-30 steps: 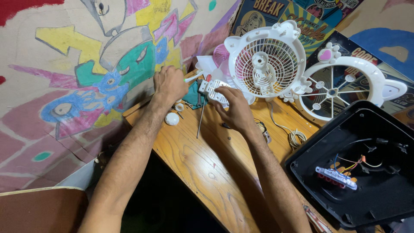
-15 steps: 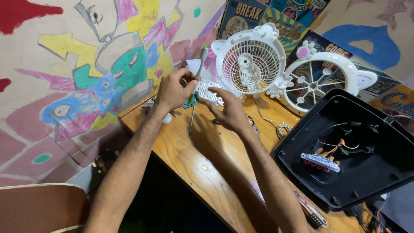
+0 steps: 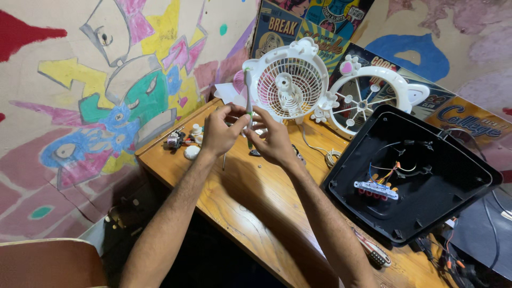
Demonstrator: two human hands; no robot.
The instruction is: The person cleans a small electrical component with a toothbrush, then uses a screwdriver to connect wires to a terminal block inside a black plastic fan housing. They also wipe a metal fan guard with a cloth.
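Above the bench's far edge, our left hand (image 3: 218,130) and right hand (image 3: 272,140) close around a slim white-green tool (image 3: 248,98), best kept upright and steady before the fan grille (image 3: 290,80).

The fan (image 3: 288,81) and the loose grille (image 3: 368,101) are white, the grille with a pink heart. The tool (image 3: 248,98) is white and green. The tabletop (image 3: 250,208) is orange-brown wood, the tray (image 3: 453,176) black, the wall (image 3: 106,96) multicoloured.

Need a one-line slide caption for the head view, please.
Both hands, left hand and right hand, hold a slim white-and-green tool before a white fan.
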